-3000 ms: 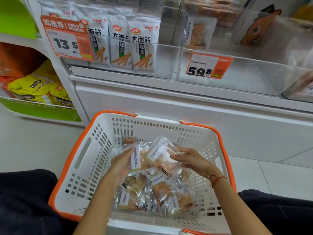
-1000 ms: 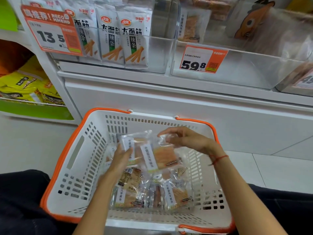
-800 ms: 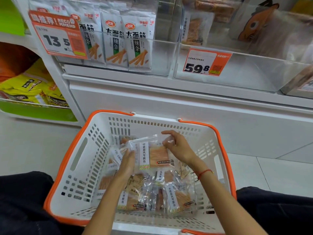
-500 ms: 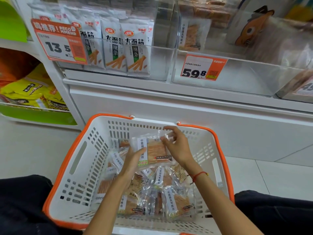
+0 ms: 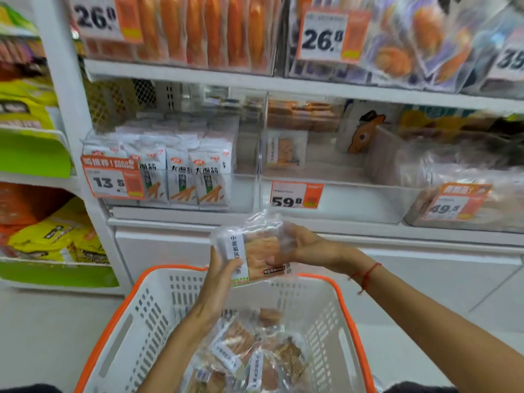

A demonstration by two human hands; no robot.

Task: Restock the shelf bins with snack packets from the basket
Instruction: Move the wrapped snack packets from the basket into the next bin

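From the head camera we see our two hands holding a clear packet (image 5: 256, 255) of orange snack above the far rim of the basket (image 5: 119, 321). Our left hand (image 5: 219, 275) grips the packet's left edge, thumb curled over the white label strip. Our right hand (image 5: 307, 246) cups the packet's right side, fingers curled behind the wrapper and the thumb showing through the clear film. A red string (image 5: 365, 275) circles the right wrist.

The packet hangs just below and in front of the clear bin (image 5: 354, 202) with the 59.8 tag (image 5: 295, 194); it has not reached the bin. One similar packet (image 5: 285, 148) stands upright at the back left of that bin.

Inside the basket, below the held packet, lies a heap of more packets (image 5: 255, 355), blurred toward the bottom edge.

Left of the 59.8 bin is a bin of white packs (image 5: 181, 177) behind a 13.5 tag (image 5: 112, 180). Right of it is a bin with a 49.8 tag (image 5: 456, 204). On the shelf above the 59.8 bin we see orange packs (image 5: 204, 26) and a 26.8 tag (image 5: 326, 35).
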